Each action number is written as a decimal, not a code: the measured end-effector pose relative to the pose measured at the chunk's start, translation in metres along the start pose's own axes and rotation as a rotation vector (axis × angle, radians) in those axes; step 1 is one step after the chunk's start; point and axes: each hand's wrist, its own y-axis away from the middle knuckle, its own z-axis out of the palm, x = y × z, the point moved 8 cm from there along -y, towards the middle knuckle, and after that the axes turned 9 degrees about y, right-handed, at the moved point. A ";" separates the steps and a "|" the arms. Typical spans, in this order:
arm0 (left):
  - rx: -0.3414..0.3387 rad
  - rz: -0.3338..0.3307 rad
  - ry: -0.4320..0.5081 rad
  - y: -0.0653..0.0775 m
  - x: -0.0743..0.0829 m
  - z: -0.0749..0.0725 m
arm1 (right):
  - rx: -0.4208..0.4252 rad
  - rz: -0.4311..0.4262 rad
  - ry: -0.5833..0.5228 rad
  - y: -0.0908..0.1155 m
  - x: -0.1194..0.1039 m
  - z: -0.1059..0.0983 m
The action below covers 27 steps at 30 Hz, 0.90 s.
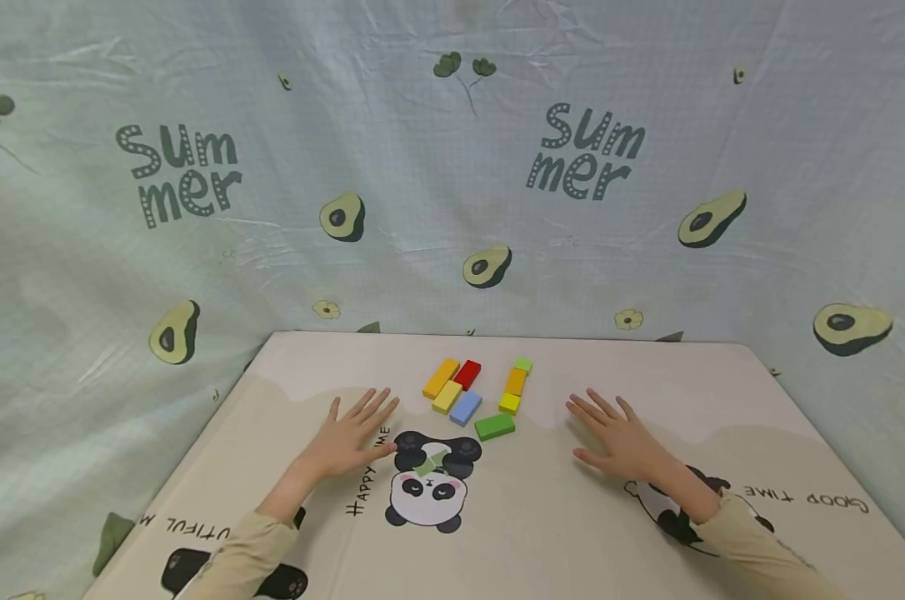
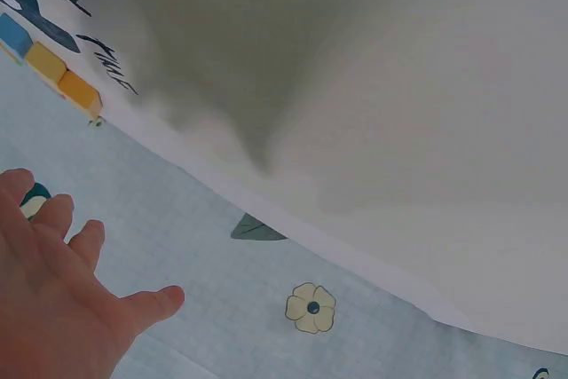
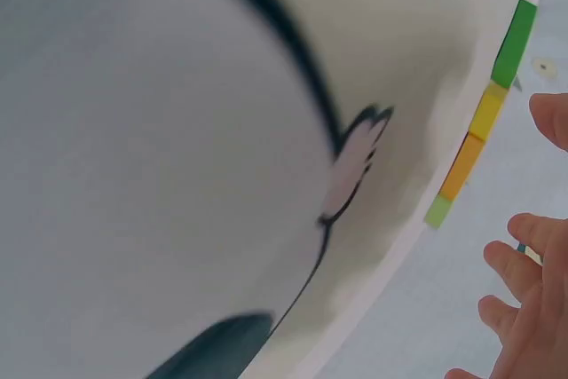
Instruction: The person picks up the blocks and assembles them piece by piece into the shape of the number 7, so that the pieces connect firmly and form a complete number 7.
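Observation:
My left hand is spread over the table to the left of a group of coloured blocks, holding nothing. On the other side my right hand also has its fingers spread, with nothing in it. Between them lie an orange block, a red block, a pale yellow block and a blue block, close together. A green block lies nearest me. Slightly right, a light green block, another orange block and a bright yellow block form a row.
The pale table cover carries printed pandas, one panda print lying just in front of the blocks. Behind the table's far edge hangs a light cloth with avocado and lettering prints.

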 end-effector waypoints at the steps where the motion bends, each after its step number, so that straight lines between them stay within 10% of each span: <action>1: -0.003 0.003 0.003 -0.001 0.002 0.000 | 0.002 -0.008 0.003 -0.001 -0.002 0.000; 27: -0.066 0.135 -0.006 -0.029 0.045 0.014 | 0.069 -0.154 0.034 -0.032 -0.048 -0.010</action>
